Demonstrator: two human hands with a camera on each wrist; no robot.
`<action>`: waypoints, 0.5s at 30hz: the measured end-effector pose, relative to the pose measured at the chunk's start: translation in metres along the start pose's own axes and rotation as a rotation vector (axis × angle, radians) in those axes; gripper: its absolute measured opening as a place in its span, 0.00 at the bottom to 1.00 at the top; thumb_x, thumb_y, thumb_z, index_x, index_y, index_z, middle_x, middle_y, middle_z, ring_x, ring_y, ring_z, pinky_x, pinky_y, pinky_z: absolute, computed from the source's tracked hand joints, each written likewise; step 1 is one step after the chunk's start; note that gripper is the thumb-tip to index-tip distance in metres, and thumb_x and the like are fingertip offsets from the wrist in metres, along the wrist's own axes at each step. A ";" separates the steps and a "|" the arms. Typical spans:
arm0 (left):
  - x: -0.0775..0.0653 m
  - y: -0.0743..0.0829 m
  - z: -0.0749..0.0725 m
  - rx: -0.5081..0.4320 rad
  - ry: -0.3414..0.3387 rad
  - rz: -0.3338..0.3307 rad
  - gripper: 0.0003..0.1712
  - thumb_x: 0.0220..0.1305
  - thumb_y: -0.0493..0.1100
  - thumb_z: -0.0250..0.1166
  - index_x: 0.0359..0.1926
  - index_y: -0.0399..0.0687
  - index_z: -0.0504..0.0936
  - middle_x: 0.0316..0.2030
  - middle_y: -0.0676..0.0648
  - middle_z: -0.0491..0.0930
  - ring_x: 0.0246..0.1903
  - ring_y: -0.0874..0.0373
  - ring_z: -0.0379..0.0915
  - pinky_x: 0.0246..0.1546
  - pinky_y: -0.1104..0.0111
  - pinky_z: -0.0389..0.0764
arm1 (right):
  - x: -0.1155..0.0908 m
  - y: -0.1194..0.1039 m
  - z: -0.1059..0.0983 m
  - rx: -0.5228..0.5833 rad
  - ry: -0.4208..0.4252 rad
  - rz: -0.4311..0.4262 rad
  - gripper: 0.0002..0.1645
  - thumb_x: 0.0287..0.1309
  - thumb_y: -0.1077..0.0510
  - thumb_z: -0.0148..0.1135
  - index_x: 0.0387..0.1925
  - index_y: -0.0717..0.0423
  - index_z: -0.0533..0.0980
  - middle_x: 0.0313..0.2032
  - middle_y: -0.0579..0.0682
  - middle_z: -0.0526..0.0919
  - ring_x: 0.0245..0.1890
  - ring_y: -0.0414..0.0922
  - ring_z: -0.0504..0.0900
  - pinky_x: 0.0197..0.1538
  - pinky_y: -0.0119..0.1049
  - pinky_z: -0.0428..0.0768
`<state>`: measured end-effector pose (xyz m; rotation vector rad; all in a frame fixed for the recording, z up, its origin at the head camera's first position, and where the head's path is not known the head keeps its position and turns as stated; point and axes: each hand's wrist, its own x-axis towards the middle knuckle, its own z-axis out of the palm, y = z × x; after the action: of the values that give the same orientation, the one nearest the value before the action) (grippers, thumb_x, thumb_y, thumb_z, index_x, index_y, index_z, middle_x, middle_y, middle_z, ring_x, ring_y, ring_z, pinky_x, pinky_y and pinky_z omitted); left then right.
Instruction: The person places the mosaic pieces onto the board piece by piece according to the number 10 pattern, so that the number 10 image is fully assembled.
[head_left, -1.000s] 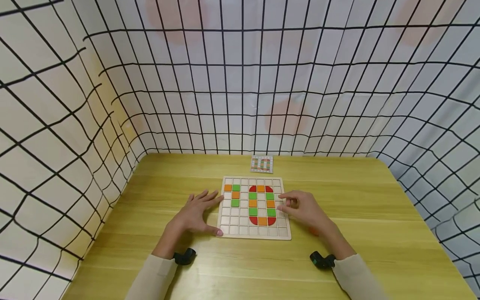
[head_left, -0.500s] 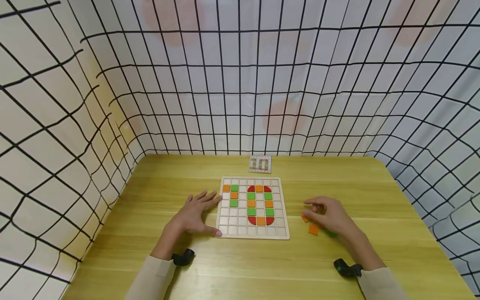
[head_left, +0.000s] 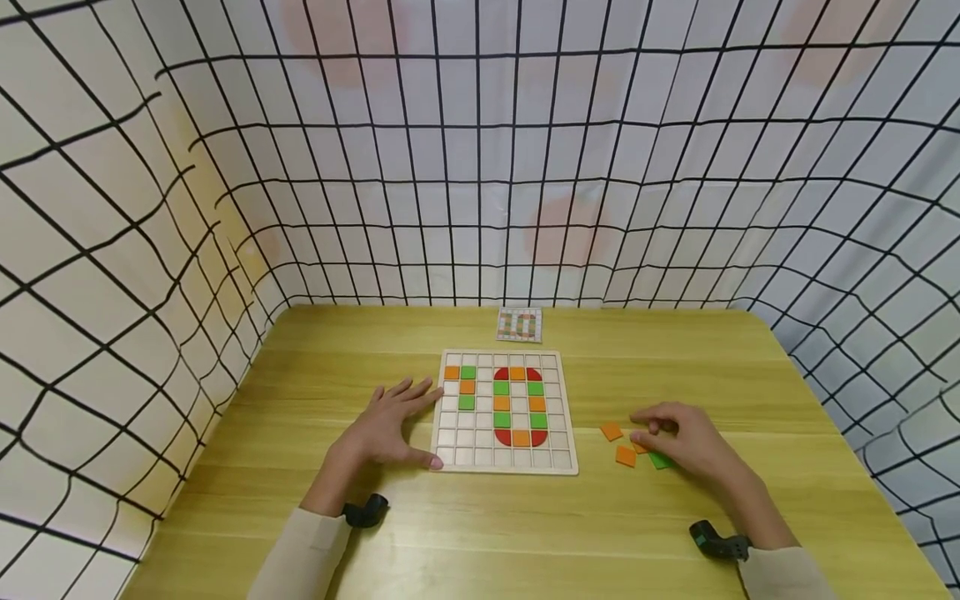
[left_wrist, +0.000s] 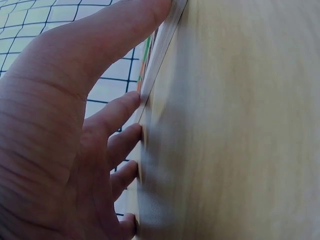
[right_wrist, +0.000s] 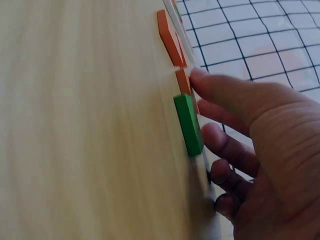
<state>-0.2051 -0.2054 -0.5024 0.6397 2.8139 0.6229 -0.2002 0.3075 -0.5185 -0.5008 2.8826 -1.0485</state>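
Note:
A pale wooden grid board lies on the table, with orange, green and red tiles set in some of its cells. My left hand rests spread at its left edge, thumb and index fingertip touching the rim. To the right of the board, my right hand hovers low over loose tiles, thumb and index finger apart. An orange tile is partly covered by the thumb, and a green tile shows under the hand. In the right wrist view the thumb tip is close against an orange tile.
Two more orange tiles, one farther back and one nearer, lie between board and right hand. A small pattern card lies behind the board. Black-gridded white walls enclose the table at the back and sides.
My right hand has moved right, from the board's right edge to the loose tiles, uncovering orange tiles. The left hand stays at the board; the tiles on it look the same.

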 end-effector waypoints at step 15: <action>-0.001 0.001 -0.002 -0.006 0.004 0.006 0.68 0.39 0.79 0.76 0.80 0.64 0.61 0.81 0.48 0.54 0.81 0.38 0.42 0.75 0.30 0.38 | -0.007 0.012 -0.005 -0.032 -0.015 -0.041 0.18 0.62 0.43 0.73 0.51 0.42 0.86 0.34 0.36 0.80 0.36 0.35 0.76 0.42 0.32 0.76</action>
<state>-0.2045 -0.2059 -0.5003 0.6465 2.8137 0.6337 -0.1982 0.3215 -0.5232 -0.5697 2.8925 -1.0012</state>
